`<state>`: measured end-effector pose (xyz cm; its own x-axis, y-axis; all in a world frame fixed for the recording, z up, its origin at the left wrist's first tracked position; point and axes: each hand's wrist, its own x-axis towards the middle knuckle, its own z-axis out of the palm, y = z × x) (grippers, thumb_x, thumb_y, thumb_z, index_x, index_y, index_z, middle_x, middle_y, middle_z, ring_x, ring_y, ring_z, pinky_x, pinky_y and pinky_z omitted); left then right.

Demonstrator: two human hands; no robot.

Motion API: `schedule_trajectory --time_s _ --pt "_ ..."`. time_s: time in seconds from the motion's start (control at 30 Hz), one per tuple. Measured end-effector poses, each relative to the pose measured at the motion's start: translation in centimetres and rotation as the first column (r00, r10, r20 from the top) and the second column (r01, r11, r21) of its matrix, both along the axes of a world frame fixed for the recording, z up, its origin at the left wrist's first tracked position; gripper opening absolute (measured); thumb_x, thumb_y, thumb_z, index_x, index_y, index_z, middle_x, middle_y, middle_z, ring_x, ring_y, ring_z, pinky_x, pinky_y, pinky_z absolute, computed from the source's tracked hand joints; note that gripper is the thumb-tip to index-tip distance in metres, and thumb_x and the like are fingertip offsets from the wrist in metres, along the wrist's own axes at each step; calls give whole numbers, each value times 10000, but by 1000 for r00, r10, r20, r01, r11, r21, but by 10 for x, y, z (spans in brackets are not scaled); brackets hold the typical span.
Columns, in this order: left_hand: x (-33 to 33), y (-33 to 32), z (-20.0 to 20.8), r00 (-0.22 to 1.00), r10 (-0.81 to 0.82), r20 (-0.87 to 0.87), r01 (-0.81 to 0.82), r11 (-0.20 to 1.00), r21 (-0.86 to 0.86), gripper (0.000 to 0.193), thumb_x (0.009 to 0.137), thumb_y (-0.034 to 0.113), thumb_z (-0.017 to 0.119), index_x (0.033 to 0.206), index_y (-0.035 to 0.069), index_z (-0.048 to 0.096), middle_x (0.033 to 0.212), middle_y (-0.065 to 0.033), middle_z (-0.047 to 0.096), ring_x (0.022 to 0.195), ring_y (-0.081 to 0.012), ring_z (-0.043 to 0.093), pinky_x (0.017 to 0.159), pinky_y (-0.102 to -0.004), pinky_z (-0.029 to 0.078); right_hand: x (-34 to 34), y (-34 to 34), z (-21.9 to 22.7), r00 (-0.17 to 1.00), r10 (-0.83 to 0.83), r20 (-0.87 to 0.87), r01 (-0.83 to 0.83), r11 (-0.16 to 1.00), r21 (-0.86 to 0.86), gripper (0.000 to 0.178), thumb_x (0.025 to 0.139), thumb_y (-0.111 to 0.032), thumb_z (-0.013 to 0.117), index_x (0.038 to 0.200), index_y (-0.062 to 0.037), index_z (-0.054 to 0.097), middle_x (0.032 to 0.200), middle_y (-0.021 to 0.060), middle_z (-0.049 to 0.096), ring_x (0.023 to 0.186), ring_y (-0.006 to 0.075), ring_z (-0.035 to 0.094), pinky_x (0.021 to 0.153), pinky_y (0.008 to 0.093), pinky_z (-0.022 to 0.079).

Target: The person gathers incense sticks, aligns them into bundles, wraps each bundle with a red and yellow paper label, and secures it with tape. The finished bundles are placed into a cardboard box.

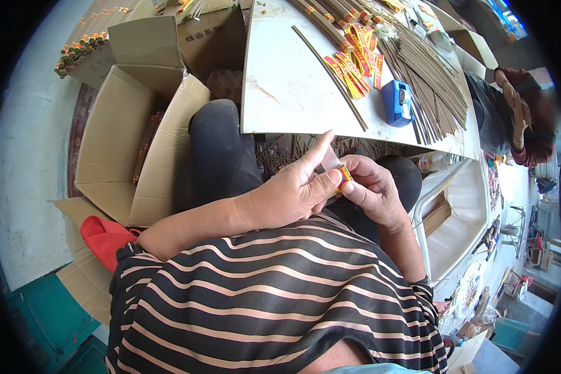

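Note:
My left hand (293, 187) and my right hand (374, 190) meet in front of my striped shirt, above my lap. Between their thumbs and fingers they grip a small red and yellow paper label (346, 179); whatever it may be wrapped around is hidden by the hands. A pale, see-through strip (331, 159) that looks like tape stands up beside the label. My left thumb presses on the label, while the left index finger points up and away. The right thumb and fingers pinch it from the other side.
On the white table (274, 93) lie loose brown incense sticks (433, 81), red and yellow labels (358, 62), banded bundles (330, 28) and a blue tape dispenser (397, 103). An open cardboard box (115, 124) stands left, a white tub (464, 212) right. Another person's hand (514, 106) shows far right.

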<state>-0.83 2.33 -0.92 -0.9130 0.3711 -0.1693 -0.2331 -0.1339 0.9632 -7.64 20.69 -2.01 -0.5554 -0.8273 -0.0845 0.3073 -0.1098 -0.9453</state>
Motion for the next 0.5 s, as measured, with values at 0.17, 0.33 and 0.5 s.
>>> schedule_trajectory --time_s 0.17,0.33,0.5 --pt "1 1 -2 997 -9 82 7 1000 19 746 953 341 411 1407 9 -80 813 -30 431 613 -43 415 507 -160 383 1 0 2 999 -19 -44 20 1000 17 233 877 -131 582 1046 24 536 941 29 566 841 81 523 746 220 439" --pt "3 3 -1 996 1 89 -7 998 66 759 948 280 452 1399 -16 -81 666 -30 474 581 -51 442 511 -184 398 -1 0 6 997 -29 -72 34 998 61 192 861 -151 612 943 21 588 897 35 567 798 77 520 682 213 439" --pt "3 1 -1 991 -80 107 76 996 42 740 951 320 428 1406 1 -62 770 -30 459 656 -64 444 561 -183 397 -12 2 10 936 27 -350 17 992 123 168 849 -147 613 901 13 615 855 62 592 773 129 541 690 246 443"
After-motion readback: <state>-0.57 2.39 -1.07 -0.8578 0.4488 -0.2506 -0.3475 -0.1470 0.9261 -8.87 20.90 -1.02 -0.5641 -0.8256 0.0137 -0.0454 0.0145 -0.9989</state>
